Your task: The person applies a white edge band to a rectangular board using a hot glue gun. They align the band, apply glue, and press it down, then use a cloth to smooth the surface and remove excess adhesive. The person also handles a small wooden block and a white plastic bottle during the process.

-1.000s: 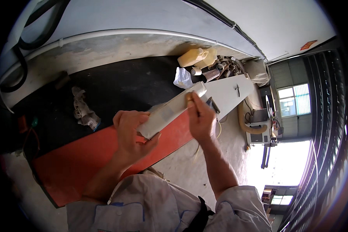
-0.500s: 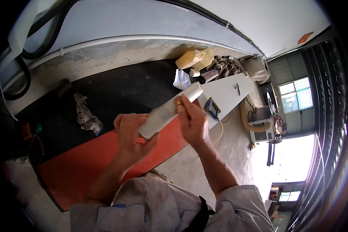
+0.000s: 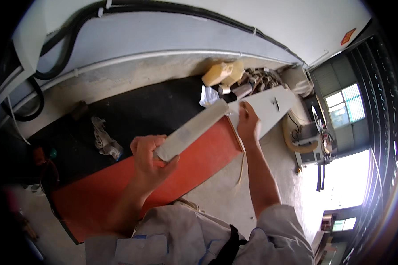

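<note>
Holding: left hand [image 3: 151, 155] clenched round near end of long pale strip [image 3: 191, 130], thumb across its lower edge.
Right hand [image 3: 248, 122]: up at far end of strip, fingers curled, fingertips at the strip's tip; whether pinching or only touching, cannot tell.
Strip: flat, narrow, grey-white, slanting from lower left up to upper right, raised above the mats, spanning the gap between both hands.
White panel [image 3: 269, 108]: long, pale, lying beyond the right hand, angled up to the right, small dark mark near its middle; near end partly behind the right hand.
Red mat [image 3: 119, 194]: under the left hand and forearm, running from lower left toward the middle.
Black mat [image 3: 154, 110]: beyond the red one, edge to edge with it.
Rag [image 3: 104, 139]: crumpled, greyish, on black mat, left of the left hand, well apart from strip.
Yellow jug [image 3: 221, 73]: on its side at far edge of black mat, just beside a heap of dull metal parts [image 3: 252, 84].
White crumple [image 3: 208, 96]: paper or cloth, just below jug, near far end of strip.
Hose [image 3: 35, 75]: black, looping along grey wall at upper left.
Floor [image 3: 216, 194]: bare concrete, right of red mat, beneath right forearm.
Sleeves [image 3: 269, 234]: grey, at lower edge.
Window [image 3: 345, 110]: bright, far right, past a small pale machine.
</note>
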A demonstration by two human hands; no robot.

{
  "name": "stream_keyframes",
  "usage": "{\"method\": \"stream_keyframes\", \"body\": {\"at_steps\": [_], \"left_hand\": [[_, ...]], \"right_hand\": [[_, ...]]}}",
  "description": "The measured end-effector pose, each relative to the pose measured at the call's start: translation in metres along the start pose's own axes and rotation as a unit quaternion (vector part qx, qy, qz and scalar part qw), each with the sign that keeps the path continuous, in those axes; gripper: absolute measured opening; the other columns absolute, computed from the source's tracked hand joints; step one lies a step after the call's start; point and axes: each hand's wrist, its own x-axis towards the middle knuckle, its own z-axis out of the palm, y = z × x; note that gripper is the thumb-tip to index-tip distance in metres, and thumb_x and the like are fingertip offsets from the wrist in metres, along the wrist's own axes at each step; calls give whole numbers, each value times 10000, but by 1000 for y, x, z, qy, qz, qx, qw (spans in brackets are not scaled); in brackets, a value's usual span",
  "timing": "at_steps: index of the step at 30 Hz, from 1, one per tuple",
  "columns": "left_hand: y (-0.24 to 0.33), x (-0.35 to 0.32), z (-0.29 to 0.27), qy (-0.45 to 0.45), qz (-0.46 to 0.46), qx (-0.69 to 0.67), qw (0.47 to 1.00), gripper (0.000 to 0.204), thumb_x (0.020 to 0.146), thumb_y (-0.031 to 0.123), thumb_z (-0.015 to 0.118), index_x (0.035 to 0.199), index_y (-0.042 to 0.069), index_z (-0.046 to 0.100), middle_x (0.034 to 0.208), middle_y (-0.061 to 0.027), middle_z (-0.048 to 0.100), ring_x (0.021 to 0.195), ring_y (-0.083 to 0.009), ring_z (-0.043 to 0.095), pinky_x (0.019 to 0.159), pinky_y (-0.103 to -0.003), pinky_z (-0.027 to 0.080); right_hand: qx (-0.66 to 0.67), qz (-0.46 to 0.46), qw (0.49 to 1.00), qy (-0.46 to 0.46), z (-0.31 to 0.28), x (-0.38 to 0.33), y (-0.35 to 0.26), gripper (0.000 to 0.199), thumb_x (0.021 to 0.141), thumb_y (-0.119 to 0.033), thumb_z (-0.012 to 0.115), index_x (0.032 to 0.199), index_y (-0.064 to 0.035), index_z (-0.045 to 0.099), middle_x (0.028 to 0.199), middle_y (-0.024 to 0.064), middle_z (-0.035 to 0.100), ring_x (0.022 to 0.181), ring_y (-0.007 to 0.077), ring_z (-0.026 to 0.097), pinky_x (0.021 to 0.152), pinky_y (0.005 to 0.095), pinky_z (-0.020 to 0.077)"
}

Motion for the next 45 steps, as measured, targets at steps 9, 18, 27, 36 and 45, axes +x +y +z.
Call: {"method": "stream_keyframes", "body": {"at_steps": [9,18,27,36,45], "left_hand": [[11,-5,9,-30,-17,19,999,603,784,63,857,1282,62,517,1270,-136,603,1141,-258,566,980,-410,467],[29,-17,15,-20,-153,62,986,636,819,7,782,1395,6,514,1371,-138,557,1224,-226,583,1066,-383,472],[50,-25,32,28,-242,49,969,665,771,12,826,1369,26,535,1339,-113,598,1219,-228,601,1068,-397,490],[66,-25,37,24,-268,63,961,714,758,105,895,1373,46,537,1332,-92,607,1225,-226,598,1087,-395,479],[74,-23,31,4,-256,64,964,654,731,-25,824,1329,44,568,1359,-120,581,1249,-225,570,1075,-382,477]], "right_hand": [[-15,249,927,-279,98,-165,133,315,981,-272,681,1248,-107,707,1034,138,752,897,274,716,790,436,551],[-85,-117,929,-340,176,-79,202,174,979,-170,569,1109,-198,680,1091,86,724,1139,277,658,993,513,423],[-217,-310,843,-383,255,16,211,290,1015,-265,567,1251,-159,700,1290,66,667,1344,299,522,1116,525,380],[-41,-107,950,-290,319,11,248,481,964,-310,666,1346,-21,630,1563,183,452,1501,352,371,1234,478,311],[-59,-67,919,-383,297,24,213,803,856,-592,759,1411,-32,612,1676,205,325,1586,364,231,1285,490,209]]}}
